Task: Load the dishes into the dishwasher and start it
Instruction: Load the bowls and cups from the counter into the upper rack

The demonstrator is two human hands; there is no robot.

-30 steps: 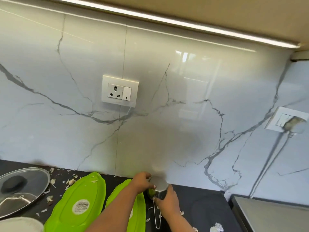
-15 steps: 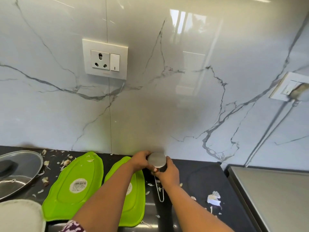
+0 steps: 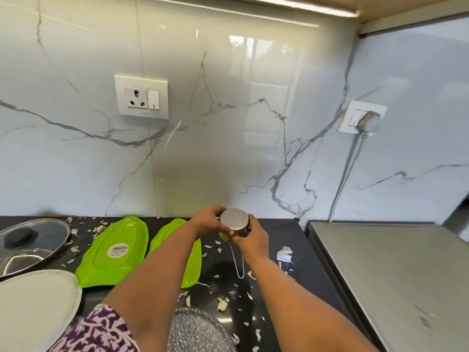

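A small steel cup with a long wire handle is held upside down near the back wall, its flat bottom facing me. My left hand grips its left side and my right hand grips its right side. Two green oval plates lie face down on the black counter, the second partly hidden by my left forearm. A glass pan lid lies at the far left.
A white plate sits at the lower left and a speckled grey plate at the bottom centre. Garlic peels litter the counter. A grey steel appliance top fills the right. Two wall sockets, one with a plug.
Both hands have lifted the steel cup a little and tipped its bottom toward me. The view has widened and dropped, showing the near counter and more plates.
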